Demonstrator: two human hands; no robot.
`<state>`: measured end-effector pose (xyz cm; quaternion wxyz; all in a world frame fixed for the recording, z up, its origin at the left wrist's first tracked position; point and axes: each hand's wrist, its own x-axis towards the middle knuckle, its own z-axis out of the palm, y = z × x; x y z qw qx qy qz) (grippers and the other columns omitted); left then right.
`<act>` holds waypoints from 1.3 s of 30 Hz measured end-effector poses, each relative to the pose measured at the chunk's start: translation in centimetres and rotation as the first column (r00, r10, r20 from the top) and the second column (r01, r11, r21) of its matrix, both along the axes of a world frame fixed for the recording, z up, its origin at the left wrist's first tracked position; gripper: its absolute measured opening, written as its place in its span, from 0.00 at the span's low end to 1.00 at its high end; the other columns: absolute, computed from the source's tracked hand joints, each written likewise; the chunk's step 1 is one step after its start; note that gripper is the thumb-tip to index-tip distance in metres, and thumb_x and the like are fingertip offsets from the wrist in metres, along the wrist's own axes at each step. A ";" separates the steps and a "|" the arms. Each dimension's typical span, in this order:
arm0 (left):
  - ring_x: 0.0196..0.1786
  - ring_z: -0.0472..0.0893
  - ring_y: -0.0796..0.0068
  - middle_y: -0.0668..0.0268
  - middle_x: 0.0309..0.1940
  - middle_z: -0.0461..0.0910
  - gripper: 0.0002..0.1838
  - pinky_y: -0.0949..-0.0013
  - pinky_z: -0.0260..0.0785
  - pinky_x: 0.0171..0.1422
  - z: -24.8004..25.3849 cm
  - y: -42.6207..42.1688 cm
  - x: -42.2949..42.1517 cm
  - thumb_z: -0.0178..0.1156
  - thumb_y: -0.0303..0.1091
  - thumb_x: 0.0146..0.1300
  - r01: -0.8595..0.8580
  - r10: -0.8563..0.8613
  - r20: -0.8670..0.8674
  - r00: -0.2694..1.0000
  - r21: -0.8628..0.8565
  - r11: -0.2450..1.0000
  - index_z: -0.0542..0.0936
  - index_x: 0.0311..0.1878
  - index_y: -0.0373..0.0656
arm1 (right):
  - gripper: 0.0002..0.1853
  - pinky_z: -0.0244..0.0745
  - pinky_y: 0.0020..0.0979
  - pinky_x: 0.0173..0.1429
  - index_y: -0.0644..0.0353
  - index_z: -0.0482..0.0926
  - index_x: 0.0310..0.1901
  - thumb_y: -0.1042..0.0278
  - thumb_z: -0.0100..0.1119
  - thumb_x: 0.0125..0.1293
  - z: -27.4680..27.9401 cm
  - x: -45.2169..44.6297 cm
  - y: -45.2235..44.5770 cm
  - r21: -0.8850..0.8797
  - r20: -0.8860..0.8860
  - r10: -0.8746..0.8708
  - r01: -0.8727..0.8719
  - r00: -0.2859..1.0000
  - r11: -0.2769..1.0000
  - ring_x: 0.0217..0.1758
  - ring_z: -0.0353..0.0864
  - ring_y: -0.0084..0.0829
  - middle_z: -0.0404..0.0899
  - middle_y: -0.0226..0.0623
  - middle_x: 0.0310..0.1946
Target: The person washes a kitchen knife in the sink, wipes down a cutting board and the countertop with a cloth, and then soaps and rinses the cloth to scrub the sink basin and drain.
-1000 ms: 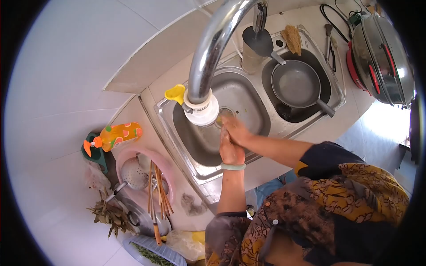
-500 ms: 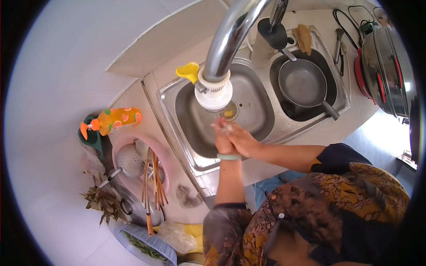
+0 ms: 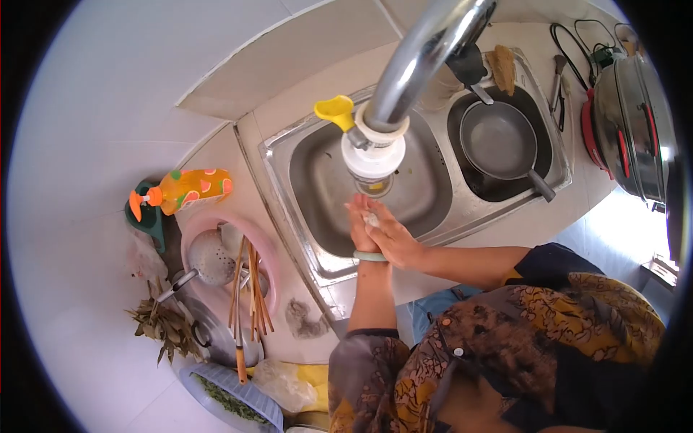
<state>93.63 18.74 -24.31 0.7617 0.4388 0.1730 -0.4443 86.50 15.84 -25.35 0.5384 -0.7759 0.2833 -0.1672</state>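
Observation:
My left hand [image 3: 359, 229], with a pale green bangle [image 3: 370, 256] at its wrist, is over the near edge of the left sink basin [image 3: 426, 195]. Its fingers are stretched out toward the drain. Across its palm lies my right hand [image 3: 398, 242], flat with fingers extended. A white patch like lather [image 3: 371, 219] shows between the two hands; neither visibly grips an object. Just beyond the fingertips hangs the faucet's white spout head [image 3: 373, 155], with a yellow lever [image 3: 334, 111]. No running water can be made out.
A grey pan [image 3: 498, 141] sits in the right basin. Left of the sink stand an orange pump bottle [image 3: 195, 191] and a pink basin [image 3: 271, 245] with a skimmer [image 3: 211, 256] and chopsticks [image 3: 256, 296]. A large lidded pot [image 3: 628, 130] is at the right.
The right hand has slid slightly back along the left palm, and more white lather shows. The view has shifted, so the faucet appears farther right.

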 end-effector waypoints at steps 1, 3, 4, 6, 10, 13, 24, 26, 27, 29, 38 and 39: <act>0.67 0.69 0.67 0.60 0.65 0.68 0.25 0.64 0.62 0.70 -3.2 1.4 -0.9 0.40 0.42 0.78 0.072 -0.068 0.038 0.997 -0.127 0.989 0.60 0.71 0.37 | 0.27 0.63 0.43 0.69 0.64 0.60 0.68 0.57 0.41 0.73 -2.0 0.9 -0.5 -0.020 -0.060 -0.023 0.022 0.998 1.000 0.68 0.66 0.55 0.61 0.65 0.66; 0.67 0.68 0.67 0.59 0.64 0.68 0.24 0.66 0.63 0.69 -1.6 1.2 -1.4 0.40 0.41 0.78 0.142 -0.151 -0.043 0.988 -0.175 0.974 0.61 0.69 0.37 | 0.26 0.60 0.43 0.71 0.63 0.60 0.69 0.59 0.41 0.74 -2.2 2.4 -2.9 0.139 -0.195 -0.032 0.060 0.980 0.988 0.70 0.63 0.55 0.60 0.64 0.67; 0.66 0.69 0.67 0.59 0.63 0.69 0.25 0.65 0.63 0.69 -0.5 1.0 -1.8 0.40 0.44 0.78 0.130 -0.137 -0.033 0.990 -0.167 0.977 0.62 0.69 0.38 | 0.26 0.57 0.42 0.73 0.63 0.59 0.69 0.60 0.41 0.74 0.5 3.1 -5.6 0.311 -0.264 -0.003 0.088 0.965 0.946 0.72 0.60 0.55 0.59 0.63 0.68; 0.63 0.71 0.67 0.60 0.62 0.71 0.27 0.64 0.63 0.69 0.4 0.1 -1.9 0.39 0.50 0.78 0.095 -0.096 0.000 0.995 -0.170 0.981 0.64 0.67 0.39 | 0.27 0.56 0.42 0.74 0.64 0.59 0.69 0.60 0.41 0.74 3.1 3.3 -7.2 0.554 -0.315 0.049 0.142 0.948 0.820 0.72 0.59 0.55 0.60 0.62 0.67; 0.64 0.70 0.67 0.59 0.62 0.71 0.27 0.63 0.62 0.69 0.5 0.5 0.2 0.41 0.50 0.77 0.043 -0.036 -0.104 0.994 0.062 0.997 0.66 0.66 0.38 | 0.25 0.64 0.44 0.67 0.67 0.61 0.66 0.60 0.42 0.73 2.7 0.4 -0.7 0.314 -0.063 -0.057 0.074 0.996 0.947 0.66 0.68 0.52 0.65 0.61 0.62; 0.65 0.70 0.65 0.58 0.64 0.69 0.25 0.63 0.62 0.70 -1.4 0.5 0.7 0.43 0.43 0.77 -0.007 0.010 -0.094 0.996 0.031 0.999 0.64 0.68 0.36 | 0.24 0.67 0.47 0.64 0.68 0.63 0.64 0.61 0.42 0.73 0.3 0.9 -0.1 0.213 -0.005 -0.101 0.099 0.995 0.972 0.63 0.70 0.52 0.67 0.60 0.61; 0.54 0.76 0.67 0.61 0.54 0.75 0.15 0.62 0.69 0.61 -0.9 1.0 4.4 0.42 0.37 0.77 0.050 -0.042 -0.103 0.994 0.083 0.995 0.70 0.58 0.40 | 0.17 0.71 0.45 0.57 0.58 0.74 0.53 0.62 0.50 0.66 0.3 1.2 -2.9 -0.143 -0.168 0.157 -0.182 0.973 0.973 0.55 0.75 0.49 0.74 0.52 0.51; 0.53 0.75 0.68 0.63 0.52 0.76 0.14 0.63 0.68 0.60 -0.5 2.1 4.5 0.42 0.39 0.77 0.073 -0.058 -0.205 0.977 0.064 0.995 0.70 0.56 0.41 | 0.14 0.72 0.45 0.54 0.57 0.74 0.50 0.63 0.52 0.65 -0.6 2.2 -4.9 0.060 -0.283 0.254 -0.248 0.925 0.967 0.54 0.76 0.47 0.76 0.50 0.49; 0.60 0.73 0.63 0.60 0.57 0.75 0.19 0.59 0.63 0.67 0.4 2.8 4.4 0.47 0.40 0.76 0.146 -0.138 -0.144 0.980 0.044 0.988 0.67 0.62 0.40 | 0.14 0.74 0.43 0.49 0.59 0.75 0.49 0.65 0.54 0.62 -1.6 3.3 -5.6 0.078 -0.277 0.221 -0.207 0.935 0.975 0.47 0.79 0.46 0.78 0.49 0.44; 0.66 0.69 0.62 0.55 0.63 0.70 0.26 0.59 0.59 0.71 0.3 4.0 3.4 0.50 0.43 0.74 0.234 -0.345 0.304 0.888 0.347 0.908 0.63 0.67 0.37 | 0.13 0.75 0.41 0.43 0.60 0.76 0.47 0.67 0.57 0.60 -5.4 5.4 -7.6 0.040 -0.222 0.114 -0.108 0.968 0.993 0.38 0.81 0.44 0.80 0.48 0.36; 0.54 0.80 0.55 0.53 0.52 0.80 0.19 0.56 0.67 0.61 -1.6 10.1 3.7 0.58 0.35 0.65 0.048 -0.851 0.469 -0.237 0.881 0.471 0.77 0.56 0.37 | 0.19 0.73 0.42 0.57 0.53 0.75 0.54 0.72 0.58 0.60 -15.5 16.6 -9.9 -0.191 -0.125 -0.266 0.240 0.956 0.952 0.53 0.77 0.47 0.75 0.47 0.50; 0.48 0.82 0.60 0.57 0.48 0.83 0.15 0.58 0.68 0.55 -0.9 9.4 3.7 0.58 0.35 0.65 -0.016 -0.841 0.465 -0.278 0.873 0.488 0.79 0.52 0.38 | 0.19 0.73 0.42 0.58 0.53 0.75 0.55 0.71 0.58 0.60 -14.7 16.6 -8.4 -0.204 -0.289 -0.070 0.010 0.955 0.979 0.55 0.76 0.48 0.75 0.47 0.51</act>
